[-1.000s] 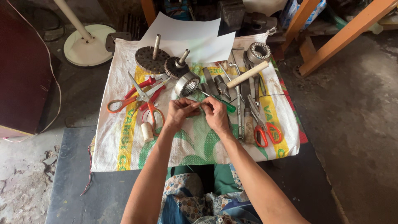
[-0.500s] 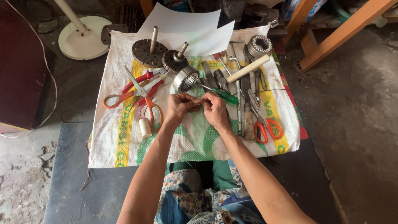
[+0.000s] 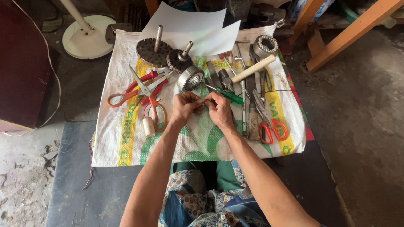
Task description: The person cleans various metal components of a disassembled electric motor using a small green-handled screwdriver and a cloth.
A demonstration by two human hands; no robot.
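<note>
Fingers of both hands meet over the middle of the woven sack, where the left hand and the right hand pinch something small and thin between their tips; it is too slight to name, perhaps a bit of wire. Both hands are nearly closed, thumbs pressed to forefingers. The step in hand looks like fine fingertip work on that piece, just below the round metal housing and beside the green-handled screwdriver. The next move likely calls for a steady pinch and small twists rather than force. Against the picture of half a second ago the hands sit in the same spot, fingertips drawn closer together, and the orange scissors and other tools lie unmoved.
</note>
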